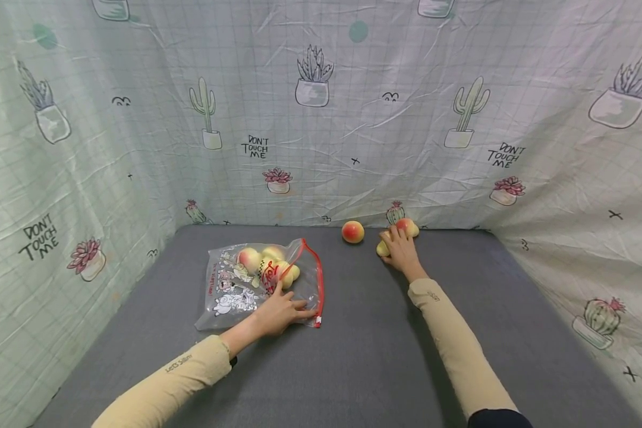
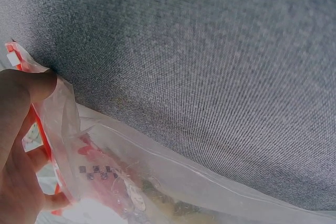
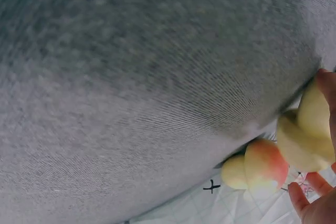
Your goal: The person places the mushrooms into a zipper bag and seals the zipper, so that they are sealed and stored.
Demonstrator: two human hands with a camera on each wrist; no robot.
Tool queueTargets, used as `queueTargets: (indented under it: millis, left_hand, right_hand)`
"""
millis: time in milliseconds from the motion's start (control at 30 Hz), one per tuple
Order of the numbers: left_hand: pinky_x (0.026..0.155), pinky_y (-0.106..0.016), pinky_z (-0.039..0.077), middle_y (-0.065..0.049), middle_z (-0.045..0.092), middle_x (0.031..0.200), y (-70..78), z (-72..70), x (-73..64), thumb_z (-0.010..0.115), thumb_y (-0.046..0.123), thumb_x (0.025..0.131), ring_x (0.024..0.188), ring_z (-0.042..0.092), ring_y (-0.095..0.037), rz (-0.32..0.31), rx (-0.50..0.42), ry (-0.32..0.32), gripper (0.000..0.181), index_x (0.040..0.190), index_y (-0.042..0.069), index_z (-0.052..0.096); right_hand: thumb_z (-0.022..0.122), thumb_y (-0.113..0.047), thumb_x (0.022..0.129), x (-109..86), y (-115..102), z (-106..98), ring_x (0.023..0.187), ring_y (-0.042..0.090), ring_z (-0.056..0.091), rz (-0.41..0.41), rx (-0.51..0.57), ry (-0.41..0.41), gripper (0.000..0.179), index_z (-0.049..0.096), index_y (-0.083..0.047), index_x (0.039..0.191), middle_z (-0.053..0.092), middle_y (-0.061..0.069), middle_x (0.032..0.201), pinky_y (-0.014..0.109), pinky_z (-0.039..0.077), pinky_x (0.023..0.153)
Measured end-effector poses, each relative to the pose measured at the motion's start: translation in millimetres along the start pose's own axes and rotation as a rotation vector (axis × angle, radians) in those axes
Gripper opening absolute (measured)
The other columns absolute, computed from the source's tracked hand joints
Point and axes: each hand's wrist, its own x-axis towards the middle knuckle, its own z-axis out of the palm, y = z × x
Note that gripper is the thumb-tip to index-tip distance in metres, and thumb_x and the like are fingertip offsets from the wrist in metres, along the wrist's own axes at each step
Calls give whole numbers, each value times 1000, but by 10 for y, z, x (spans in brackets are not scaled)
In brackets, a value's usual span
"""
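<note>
- Step in hand, it seems: the right hand (image 1: 402,248) is picking up a pear (image 1: 383,248), right of the frame's centre; thumb and fingers curl about it, how firmly I cannot tell.
- The left hand (image 1: 279,310), fingers apart, grips the mouth of the bag (image 1: 309,285), left of centre, with fruit (image 1: 249,260) inside.
- The next move likely calls for a secure hold on the pear.
- Writing: red "Lo…" on the bag, rest unclear; "DON'T TOUCH ME" on the curtain (image 1: 353,131).
</note>
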Motion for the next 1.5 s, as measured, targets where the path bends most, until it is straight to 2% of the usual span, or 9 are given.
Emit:
queueTargets:
  millis: [200,400,633,867,1200,1500]
  left_hand:
    - [87,-62,35,9,59,112,-7,3,-3,66,23,75,87,56,-21,3,15,17,55,124,39,48]
    - [86,-61,36,10,59,112,-3,22,-7,66,23,75,85,55,-20,4,24,35,55,124,40,48]
    - [87,-58,37,10,59,108,13,43,-14,66,24,74,83,54,-19,-1,43,66,54,123,40,49]
    - [86,-58,37,11,59,109,27,52,-16,67,23,73,83,54,-19,-3,52,52,57,125,41,47]
    - [86,-59,36,9,59,110,24,64,-4,66,21,74,84,54,-20,-9,28,34,58,125,40,47]
    - [87,-60,36,9,59,111,22,66,-2,65,21,75,86,55,-20,-13,25,28,57,125,40,47]
  right_hand:
    - [73,-29,70,-30,-9,41,110,39,41,-19,37,2,58,51,-17,122,40,20,130,52,40,82]
    - [72,-29,71,-66,4,69,108,41,41,-32,33,17,51,55,-18,119,40,21,131,52,41,78]
    - [69,-24,75,-95,22,43,108,39,39,-32,31,-26,47,55,-21,119,36,19,133,49,40,75]
    - [67,-20,77,-134,43,44,108,37,38,-39,11,-29,46,54,-23,120,36,18,132,48,39,74]
    - [71,-22,74,-160,65,94,104,38,42,-65,-26,48,44,57,-23,115,41,18,125,47,41,70]
    - [70,-19,74,-188,74,68,100,44,44,-85,21,39,43,56,-19,115,39,23,122,50,43,68]
